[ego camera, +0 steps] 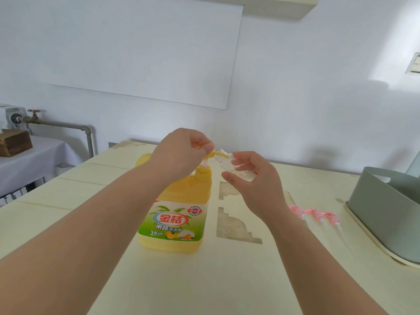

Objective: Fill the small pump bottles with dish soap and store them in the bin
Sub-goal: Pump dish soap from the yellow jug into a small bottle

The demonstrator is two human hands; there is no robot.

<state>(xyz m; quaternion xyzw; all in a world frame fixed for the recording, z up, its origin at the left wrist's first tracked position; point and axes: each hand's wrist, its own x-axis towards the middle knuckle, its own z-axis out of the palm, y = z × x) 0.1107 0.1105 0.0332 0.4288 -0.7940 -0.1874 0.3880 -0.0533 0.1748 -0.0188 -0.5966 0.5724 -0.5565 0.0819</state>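
Observation:
A big yellow dish soap jug [175, 214] with a green label stands upright in the middle of the table. My left hand [181, 151] sits on top of its pump head, fingers curled round the nozzle. My right hand [252, 178] holds a small clear bottle [227, 161] tilted, its open neck against the yellow spout. Three pink pump tops [318, 215] with white tubes lie on the table to the right. A grey-green bin [386, 214] stands at the right edge.
The cream table [204, 280] has cut-out openings [234, 226] just right of the jug. The bin rests on a cream lid or tray [363, 235]. At far left are a cloth-covered side table, a brown box [14, 142] and a pipe with a valve.

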